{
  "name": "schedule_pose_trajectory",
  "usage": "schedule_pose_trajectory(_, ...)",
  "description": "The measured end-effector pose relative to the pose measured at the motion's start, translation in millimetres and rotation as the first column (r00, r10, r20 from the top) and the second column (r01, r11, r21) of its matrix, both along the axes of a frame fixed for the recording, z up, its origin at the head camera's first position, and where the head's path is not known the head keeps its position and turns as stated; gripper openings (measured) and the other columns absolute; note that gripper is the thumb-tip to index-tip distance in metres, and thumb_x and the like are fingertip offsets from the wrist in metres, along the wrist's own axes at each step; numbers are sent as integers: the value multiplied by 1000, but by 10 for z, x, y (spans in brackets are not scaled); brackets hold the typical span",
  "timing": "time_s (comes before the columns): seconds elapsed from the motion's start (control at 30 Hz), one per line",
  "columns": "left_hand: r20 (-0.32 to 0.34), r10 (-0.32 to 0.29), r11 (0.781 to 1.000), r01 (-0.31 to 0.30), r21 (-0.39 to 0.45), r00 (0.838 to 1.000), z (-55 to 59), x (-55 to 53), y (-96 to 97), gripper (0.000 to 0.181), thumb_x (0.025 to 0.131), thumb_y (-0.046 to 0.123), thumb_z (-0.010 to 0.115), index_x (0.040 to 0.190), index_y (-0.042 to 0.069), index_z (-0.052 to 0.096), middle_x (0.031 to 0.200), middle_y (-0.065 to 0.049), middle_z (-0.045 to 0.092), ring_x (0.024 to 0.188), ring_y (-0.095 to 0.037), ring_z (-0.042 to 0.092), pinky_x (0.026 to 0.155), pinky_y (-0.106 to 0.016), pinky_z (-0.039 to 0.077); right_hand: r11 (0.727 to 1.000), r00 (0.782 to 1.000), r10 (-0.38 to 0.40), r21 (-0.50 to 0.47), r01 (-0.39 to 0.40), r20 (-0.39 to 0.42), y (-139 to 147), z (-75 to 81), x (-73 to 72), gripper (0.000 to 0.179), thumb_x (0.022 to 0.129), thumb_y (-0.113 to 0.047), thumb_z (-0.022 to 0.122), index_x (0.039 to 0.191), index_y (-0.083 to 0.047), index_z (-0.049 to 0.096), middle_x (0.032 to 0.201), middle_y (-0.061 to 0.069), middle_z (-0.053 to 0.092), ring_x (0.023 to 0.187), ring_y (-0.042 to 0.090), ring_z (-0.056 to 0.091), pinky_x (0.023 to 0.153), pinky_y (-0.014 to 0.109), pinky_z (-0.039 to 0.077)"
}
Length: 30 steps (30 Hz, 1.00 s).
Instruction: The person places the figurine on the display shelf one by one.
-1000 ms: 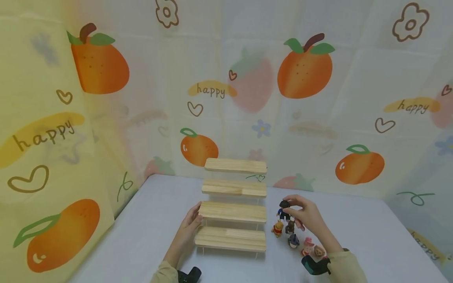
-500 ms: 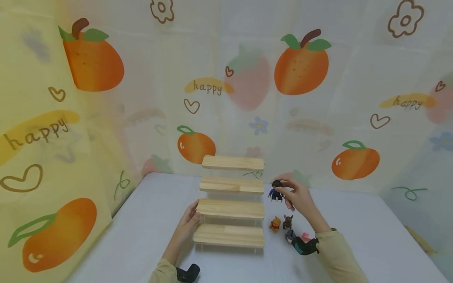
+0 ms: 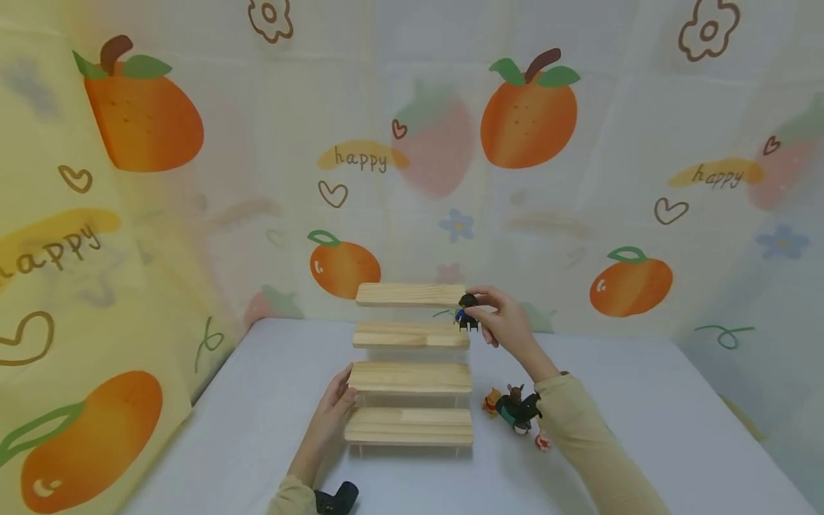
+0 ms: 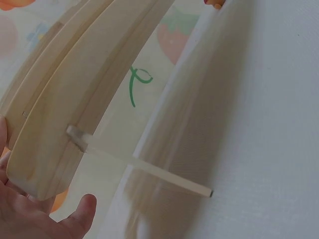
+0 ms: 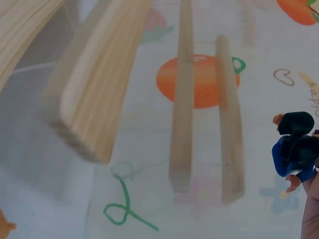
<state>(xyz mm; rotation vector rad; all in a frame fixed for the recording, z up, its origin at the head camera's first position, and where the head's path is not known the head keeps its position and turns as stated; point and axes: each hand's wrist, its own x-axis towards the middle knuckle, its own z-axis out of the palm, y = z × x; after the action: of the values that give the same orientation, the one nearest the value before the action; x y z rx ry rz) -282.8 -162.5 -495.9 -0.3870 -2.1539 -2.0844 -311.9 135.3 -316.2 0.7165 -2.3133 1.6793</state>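
My right hand point(image 3: 508, 325) pinches a small toy figure point(image 3: 467, 315) with black hair, a blue top and dark legs. It holds the figure upright in the air at the right end of the upper boards of a four-tier wooden display stand point(image 3: 409, 378). The right wrist view shows the figure point(image 5: 291, 149) at the right edge, with part of the hand behind it. My left hand point(image 3: 333, 402) holds the stand's left end at the second board from the bottom. In the left wrist view its thumb point(image 4: 85, 211) stands apart from the nearest board.
Right of the stand, a yellow bear figure point(image 3: 492, 402) in red and a brown animal figure point(image 3: 516, 392) stand on the white table point(image 3: 599, 386). A dark camera mount point(image 3: 515, 411) overlaps other toys there. A fruit-print cloth point(image 3: 412, 236) hangs behind.
My right hand has lifted the dark-haired figure off the table and carried it up and left to the stand. My left hand stays at the stand's left end.
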Motion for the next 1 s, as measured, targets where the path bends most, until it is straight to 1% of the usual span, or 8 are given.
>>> schedule_pose_trajectory(0.13, -5, -9, 1000, 9, 12, 1000, 18, 14, -7, 49, 96, 14, 43, 138, 0, 24, 143, -22, 18, 127, -35, 22, 98, -50, 28, 999, 999, 14, -47, -12, 31, -110, 40, -53, 33, 87, 3, 55, 119, 5, 50, 105, 27, 55, 33, 9, 39, 32, 22, 34)
schedule_pose_trajectory(0.3, 5, -20, 999, 20, 31, 1000, 19, 20, -1, 49, 96, 14, 43, 138, -1, 23, 143, -23, 17, 127, -37, 21, 97, -51, 29, 996, 999, 5, -89, -1, 49, -211, 59, -100, 34, 87, 2, 55, 120, 4, 51, 106, 26, 56, 33, 8, 39, 32, 20, 34)
schedule_pose_trajectory(0.47, 9, -14, 999, 14, 38, 1000, 10, 17, 3, 50, 96, 15, 43, 138, -1, 24, 143, -23, 17, 127, -36, 23, 96, -50, 30, 991, 998, -4, -131, 12, 57, -297, 68, -139, 34, 86, 4, 55, 119, 5, 52, 105, 27, 56, 33, 8, 39, 31, 19, 33)
schedule_pose_trajectory(0.63, -7, -22, 999, 22, 33, 1000, -3, 4, 17, 49, 96, 13, 43, 138, -1, 23, 143, -23, 18, 127, -36, 23, 97, -48, 30, 989, 999, -20, -148, 26, 43, -329, 61, -164, 33, 86, 5, 55, 119, 6, 52, 105, 29, 56, 33, 7, 39, 30, 19, 34)
schedule_pose_trajectory(0.73, -13, -22, 1000, 22, 21, 1000, -2, 6, 18, 49, 96, 12, 42, 138, -2, 23, 143, -23, 18, 126, -36, 24, 96, -40, 34, 985, 999, -19, -170, 27, 48, -336, 21, -218, 33, 86, 4, 55, 119, 6, 52, 105, 28, 56, 33, 8, 40, 30, 20, 34)
schedule_pose_trajectory(0.83, -19, -15, 1000, 16, 13, 1000, 2, 15, 14, 49, 96, 13, 42, 138, -2, 23, 143, -23, 18, 126, -35, 24, 93, -30, 37, 980, 998, -16, -196, 29, 68, -348, -60, -322, 34, 86, 2, 56, 120, 3, 53, 104, 25, 57, 34, 9, 40, 30, 21, 34)
schedule_pose_trajectory(0.9, -23, -15, 1000, 16, 13, 1000, 4, 17, 13, 49, 96, 14, 42, 138, -2, 23, 143, -23, 18, 126, -35, 24, 92, -28, 37, 976, 997, -17, -213, 34, 81, -363, -117, -393, 34, 86, 0, 57, 120, 1, 54, 103, 22, 58, 34, 9, 40, 30, 21, 34)
schedule_pose_trajectory(1.0, -18, -20, 1000, 21, 16, 1000, -1, 12, 16, 50, 96, 15, 43, 139, -1, 23, 143, -22, 18, 127, -34, 24, 94, -31, 36, 973, 998, -26, -228, 40, 64, -400, -173, -463, 33, 86, 1, 57, 119, 1, 54, 101, 21, 59, 33, 8, 40, 30, 20, 34)
